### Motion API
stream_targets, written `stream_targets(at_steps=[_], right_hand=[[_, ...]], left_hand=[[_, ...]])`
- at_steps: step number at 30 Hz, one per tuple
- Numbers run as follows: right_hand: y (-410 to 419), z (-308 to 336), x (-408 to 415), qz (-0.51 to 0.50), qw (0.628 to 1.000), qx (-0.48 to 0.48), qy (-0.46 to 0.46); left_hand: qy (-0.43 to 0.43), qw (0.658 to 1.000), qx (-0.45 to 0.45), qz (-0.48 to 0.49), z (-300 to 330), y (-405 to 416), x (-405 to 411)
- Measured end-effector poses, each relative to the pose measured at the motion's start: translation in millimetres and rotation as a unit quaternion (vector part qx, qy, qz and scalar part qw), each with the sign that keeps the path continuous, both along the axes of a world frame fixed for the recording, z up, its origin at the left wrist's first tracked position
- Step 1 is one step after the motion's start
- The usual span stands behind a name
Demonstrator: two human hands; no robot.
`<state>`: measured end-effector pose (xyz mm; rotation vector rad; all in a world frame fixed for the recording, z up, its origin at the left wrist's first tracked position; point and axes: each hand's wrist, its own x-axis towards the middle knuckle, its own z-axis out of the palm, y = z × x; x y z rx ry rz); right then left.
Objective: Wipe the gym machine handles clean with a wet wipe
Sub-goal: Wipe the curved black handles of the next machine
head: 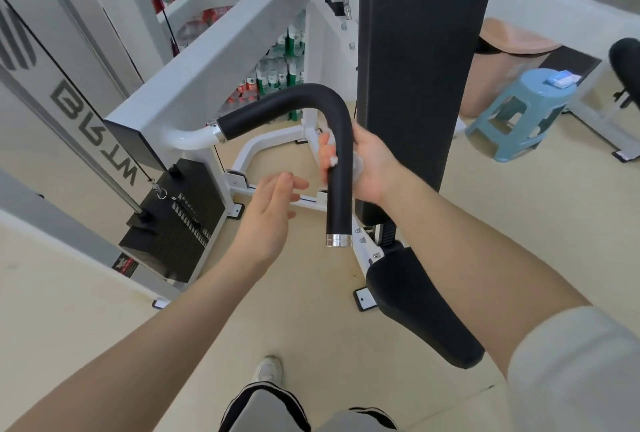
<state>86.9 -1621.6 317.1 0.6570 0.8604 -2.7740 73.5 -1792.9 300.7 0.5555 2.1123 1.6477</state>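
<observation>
Right hand (367,168) wrapped round the handle (337,168), fingers (325,154) curled over the far side, wipe (333,161) pinched against the foam; only white scraps showing between fingers, plus a bit at the palm side. Grip sits on the down-leg, roughly mid-length, just below the bend.

Left hand (273,210) loose and spread, palm turned toward the handle, holding nothing, touching nothing. Near the down-leg, at 9 o'clock from it.

Handle geometry: black foam tube, inverted-L. One leg running from the chrome collar (218,130) at 9–10 o'clock up to the bend at 12, other leg dropping to the end cap (339,241) at 6. Long axis under the gripping hand: 12-to-6, near vertical.

Judgement: wiping step in hand, down-leg part covered at best. Unwiped run likely lying both ways along the axis: cap end at 6, bend and horizontal leg at 10–11. Next stroke should slide along the tube, not across it. Right hand on the job; left nearer the cap end and free to steady there.

Risk: wipe bunched small, may slip out round the bend.

Seat (422,303) at 5 o'clock, stool (516,113) at 2, both well apart.
</observation>
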Motion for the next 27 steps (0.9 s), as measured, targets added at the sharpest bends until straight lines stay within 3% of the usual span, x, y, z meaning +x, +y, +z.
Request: stream_targets(at_steps=[5,10,14,18,22,27], right_hand=[[-37,-35,53,0.063,0.998,0.012,-0.006],[-46,-31,65,0.041,0.997,0.048,-0.033],[-44,-37,111,0.099,0.972,0.211,-0.011],[3,-12,169,-0.02,0.973,0.229,0.006],[20,6,213,-0.042,0.952,0.3,0.048],[35,22,278,-0.106,0.941,0.309,0.082]], left_hand=[[0.014,1.0,-0.002,0.018,0,-6,6],[0.019,0.999,0.001,0.04,-2,-11,26],[0.028,0.998,0.001,0.051,-1,-11,50],[0.1,0.994,-0.009,0.042,14,7,92],[0.131,0.99,0.01,-0.041,29,45,151],[0.001,0.985,0.076,-0.153,40,95,213]])
